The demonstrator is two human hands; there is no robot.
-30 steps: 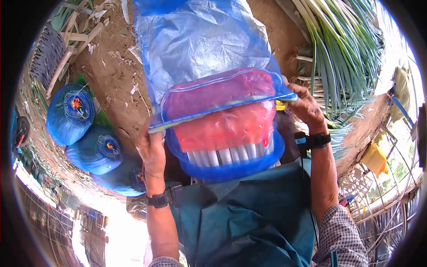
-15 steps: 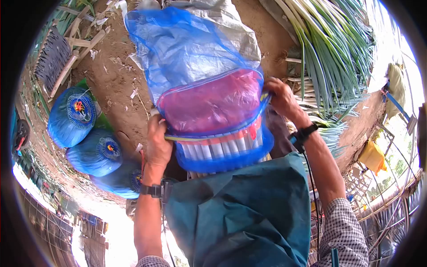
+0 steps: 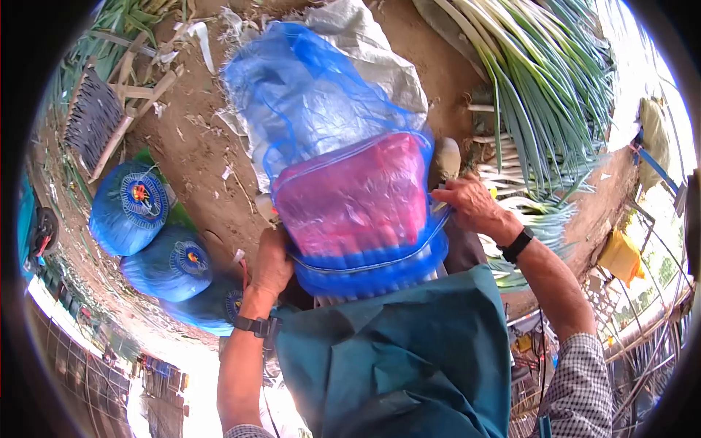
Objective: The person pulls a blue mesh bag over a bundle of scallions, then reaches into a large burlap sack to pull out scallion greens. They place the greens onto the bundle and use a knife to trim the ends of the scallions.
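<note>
In front of my apron lies a bundle wrapped in pink plastic film (image 3: 358, 190), inside a translucent blue mesh bag (image 3: 314, 98). White stalk ends show faintly through the mesh at the near end. At the bundle's left side, my left hand (image 3: 271, 264) is closed on the bag's edge, its fingertips partly hidden. My right hand (image 3: 478, 210) pinches the bag's edge at the right side, thumb and forefinger together. The bag's far part spreads loosely over a whitish woven sack (image 3: 394, 80) on the ground.
Several filled blue mesh bags (image 3: 166, 263) stand at the left. A low wooden seat with woven dark strips (image 3: 93, 120) is beyond them. Long green onions (image 3: 548, 95) are piled on the right. My teal apron (image 3: 394, 343) covers my lap, and a yellow bag (image 3: 621, 255) hangs far right.
The bag's edge has come down over the white stalk ends, nearer my lap. My right hand has moved lower and slightly outward; my left hand shifted slightly right and down.
</note>
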